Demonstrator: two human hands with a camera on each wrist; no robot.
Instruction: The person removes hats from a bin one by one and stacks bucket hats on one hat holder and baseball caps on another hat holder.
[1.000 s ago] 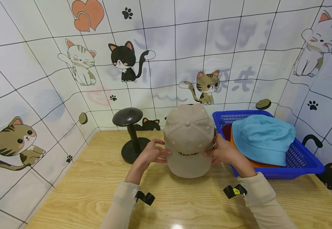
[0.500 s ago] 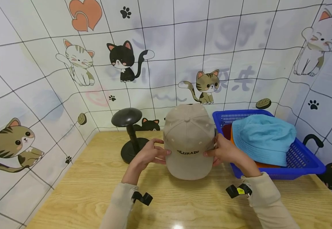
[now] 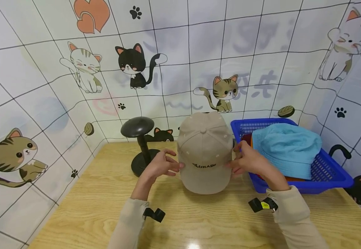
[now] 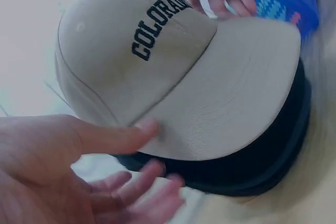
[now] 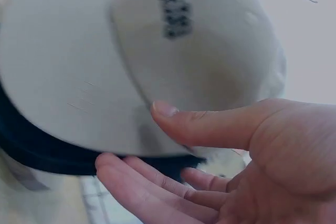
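- L hand (image 3: 161, 166): thumb & fingers apart, beside beige cap (image 3: 203, 148)
- R hand (image 3: 251, 159): same, other side
- cap over dark brim (image 4: 279, 145), betw blk stand (image 3: 137, 128) & blue basket (image 3: 331, 180) w/ lt-blue hat (image 3: 287, 148)

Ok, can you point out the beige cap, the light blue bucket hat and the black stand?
Beige cap (image 3: 204, 151): head view, front of its crown, above the lettering.
Light blue bucket hat (image 3: 287, 146): head view, its crinkled crown.
Black stand (image 3: 143, 147): head view, its upright post.
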